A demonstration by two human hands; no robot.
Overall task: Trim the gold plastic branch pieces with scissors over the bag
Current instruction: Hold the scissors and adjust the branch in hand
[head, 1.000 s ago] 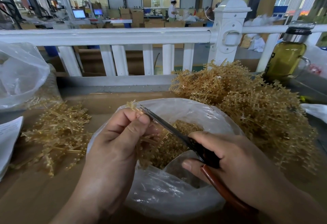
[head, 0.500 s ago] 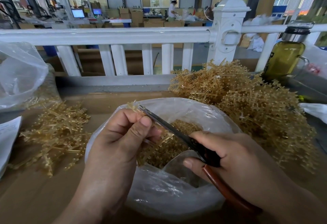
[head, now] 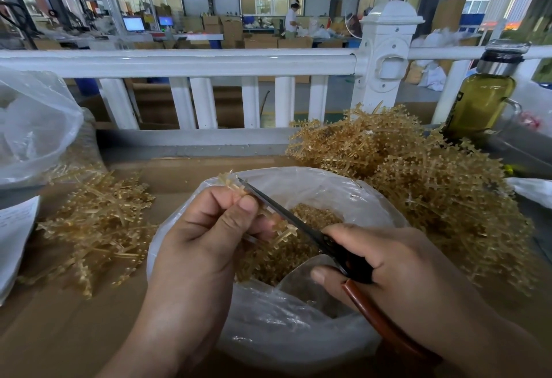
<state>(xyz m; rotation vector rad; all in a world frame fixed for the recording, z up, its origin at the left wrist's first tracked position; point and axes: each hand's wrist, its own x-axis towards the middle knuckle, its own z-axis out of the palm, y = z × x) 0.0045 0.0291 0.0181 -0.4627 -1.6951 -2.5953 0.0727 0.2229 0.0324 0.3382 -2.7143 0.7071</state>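
Your left grip [head: 209, 240] pinches one gold branch piece [head: 281, 232] between thumb and curled fingers, its tip poking out above your knuckles. Your right grip [head: 397, 264] is wrapped round the scissors [head: 283, 214], whose blades lie along the piece, tips pointing up and left; a red-brown handle juts out beneath your palm. Both sit over the open mouth of the clear bag [head: 334, 182], which holds a heap of gold trimmings [head: 316, 217]. On the brown worktop [head: 59, 333], a large branch pile [head: 433, 192] touches the bag's right side, and a smaller pile [head: 98, 219] lies left. Behind runs a white railing [head: 209, 62], with a bottle [head: 481, 102] far right.
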